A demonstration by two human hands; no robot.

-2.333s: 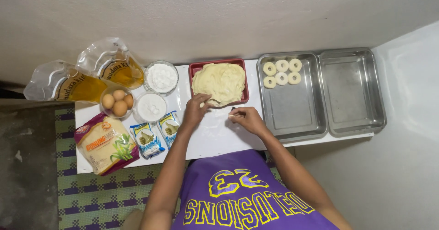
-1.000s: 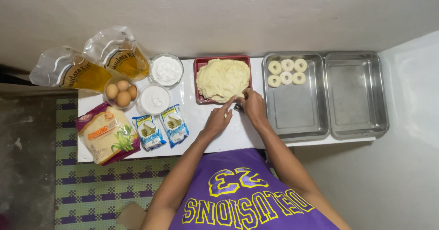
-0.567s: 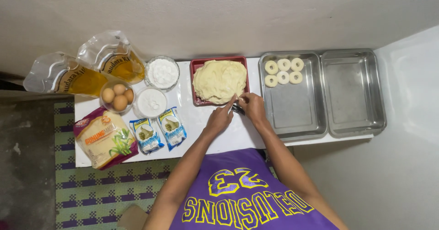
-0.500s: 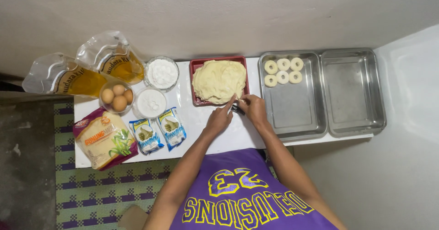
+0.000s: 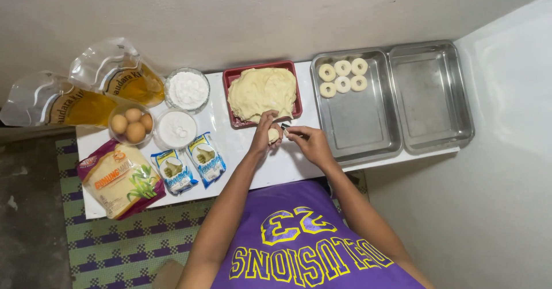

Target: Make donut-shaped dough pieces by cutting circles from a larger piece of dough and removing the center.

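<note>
A red square tray [image 5: 234, 76] holds a big mass of pale yellow dough [image 5: 261, 91] at the back of the white table. My left hand [image 5: 263, 135] is shut on a small piece of dough [image 5: 273, 134] just in front of the tray. My right hand [image 5: 307, 141] is beside it, pinching a small dark metal tool [image 5: 286, 127] against that piece. Several ring-shaped dough pieces [image 5: 343, 76] lie in the far corner of the left steel tray [image 5: 368, 134].
A second steel tray [image 5: 431, 93] sits to the right. On the left are two glass bowls of white powder [image 5: 187, 88], a bowl of eggs [image 5: 131, 123], two bags of oil [image 5: 86, 96], a flour packet [image 5: 118, 177] and two small sachets [image 5: 190, 162].
My left hand left the dough mass with a small piece and came in front of the tray. My right hand moved up beside it with the tool.
</note>
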